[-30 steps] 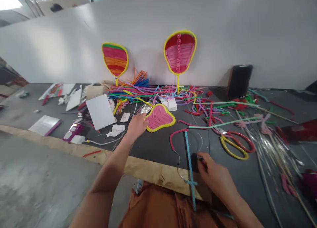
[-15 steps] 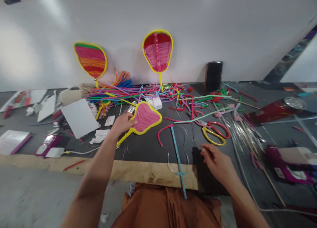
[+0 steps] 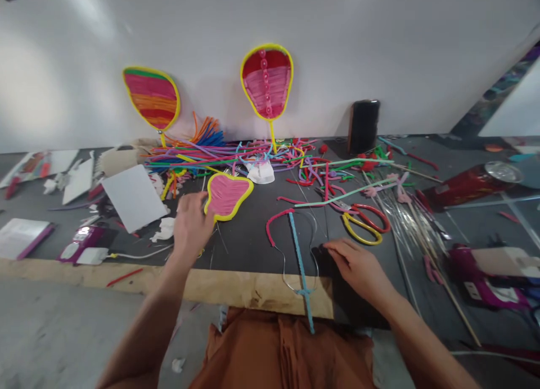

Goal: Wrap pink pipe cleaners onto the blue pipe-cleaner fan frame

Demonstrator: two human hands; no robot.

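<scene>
Head view: left hand (image 3: 194,223) at a pink fan (image 3: 228,195), right hand (image 3: 358,265) beside a wire frame (image 3: 299,258).
The fan is over the tabletop (image 3: 248,248), left of the frame, yellow rim (image 3: 252,187) at the blurred left hand; whether that pinches it, I cannot tell. The right hand curls loosely, its grip unclear. The frame's blue stem (image 3: 309,314) overhangs the near edge; scissors (image 3: 366,241) lie right.
</scene>
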